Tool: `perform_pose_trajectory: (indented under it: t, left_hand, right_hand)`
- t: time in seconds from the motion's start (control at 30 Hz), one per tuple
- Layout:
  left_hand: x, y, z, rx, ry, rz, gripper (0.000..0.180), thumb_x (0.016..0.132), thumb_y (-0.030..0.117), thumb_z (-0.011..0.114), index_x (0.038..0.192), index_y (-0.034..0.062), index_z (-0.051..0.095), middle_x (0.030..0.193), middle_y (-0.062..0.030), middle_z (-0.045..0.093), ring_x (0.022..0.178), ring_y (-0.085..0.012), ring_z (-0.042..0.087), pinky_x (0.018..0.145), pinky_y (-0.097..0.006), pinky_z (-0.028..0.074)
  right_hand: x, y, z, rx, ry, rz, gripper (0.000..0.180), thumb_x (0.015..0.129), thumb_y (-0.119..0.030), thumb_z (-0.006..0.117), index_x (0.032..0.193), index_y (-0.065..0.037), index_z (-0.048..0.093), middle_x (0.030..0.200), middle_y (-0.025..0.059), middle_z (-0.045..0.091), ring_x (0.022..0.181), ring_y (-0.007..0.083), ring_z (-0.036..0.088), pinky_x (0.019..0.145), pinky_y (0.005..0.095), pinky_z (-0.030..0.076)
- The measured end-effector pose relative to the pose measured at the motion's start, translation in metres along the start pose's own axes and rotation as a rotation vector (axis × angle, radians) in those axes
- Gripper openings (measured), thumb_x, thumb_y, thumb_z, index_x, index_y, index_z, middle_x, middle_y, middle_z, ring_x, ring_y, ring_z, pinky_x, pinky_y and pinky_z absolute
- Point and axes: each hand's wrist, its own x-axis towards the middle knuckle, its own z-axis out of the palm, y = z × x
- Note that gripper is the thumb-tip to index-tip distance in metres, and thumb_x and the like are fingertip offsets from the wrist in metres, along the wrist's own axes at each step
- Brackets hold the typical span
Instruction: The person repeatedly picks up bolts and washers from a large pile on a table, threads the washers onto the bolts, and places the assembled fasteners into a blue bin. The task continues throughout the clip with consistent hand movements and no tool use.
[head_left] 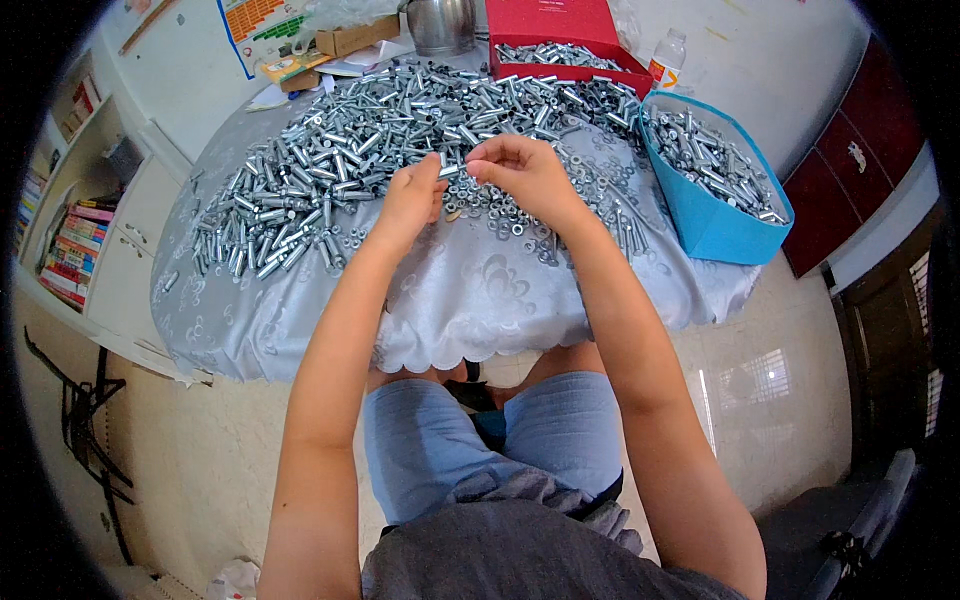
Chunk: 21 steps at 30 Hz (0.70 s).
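"Desk (195,312), draped in silver-grey patterned cloth (490,290): what lies on it?"

"A broad heap of shiny silver metal cylinders (335,165), with small silver ring-shaped nuts (500,212) along its near side."

"And the left hand (408,205)?"

"Thumb and fingers pinch one short silver metal tube (449,172), held up in front of the heap, between both hands."

"What about the right hand (527,180)?"

"Its fingertips curl in at the tube's other end (whether they grip it or merely touch it, I can't tell)."

"Anything around them?"

"To the right, a bright blue open-topped bin (715,235) full of silver metal parts (712,165). At the back, an open red box (545,22) holding more such pieces, a clear plastic bottle (671,48) beside it, and a shiny metal jug (440,28)."
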Motion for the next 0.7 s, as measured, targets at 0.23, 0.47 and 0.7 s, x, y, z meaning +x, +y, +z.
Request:
perform_pose_trajectory:
  t: [0.23,0.47,0.7]
  left_hand:
    - [-0.0048,0.0059,0.0027,-0.027,-0.029,0.022,0.038,0.086,0.040,0.046,0.060,0.0131,0.038,0.053,0.0050,0.031,0.043,-0.0068,0.027,0.042,-0.024,0.022]
    - [-0.0065,0.0080,0.0026,-0.024,-0.055,0.034,0.039,0.086,0.040,0.045,0.059,0.0134,0.036,0.053,0.0046,0.030,0.043,-0.0068,0.027,0.042,-0.024,0.023]
    - [-0.0020,0.0009,-0.0016,0.075,-0.064,0.112,0.041,0.087,0.042,0.045,0.058,0.0133,0.036,0.051,0.0053,0.029,0.043,-0.0065,0.028,0.042,-0.024,0.022]
  right_hand:
    - [0.0003,-0.0026,-0.0017,0.110,0.002,0.079,0.017,0.077,-0.008,0.063,0.091,0.001,0.059,0.080,0.0033,0.060,0.072,0.0089,0.056,0.067,0.0210,0.046]
    - [-0.0013,-0.0080,-0.0034,0.112,-0.034,0.171,0.016,0.079,-0.012,0.063,0.089,0.000,0.060,0.076,0.0025,0.060,0.067,0.0078,0.055,0.063,0.0202,0.045]
    - [-0.0015,0.0001,0.0031,0.009,-0.032,0.103,0.018,0.081,-0.017,0.061,0.086,0.000,0.061,0.075,0.0020,0.060,0.066,0.0074,0.054,0.062,0.0201,0.044]
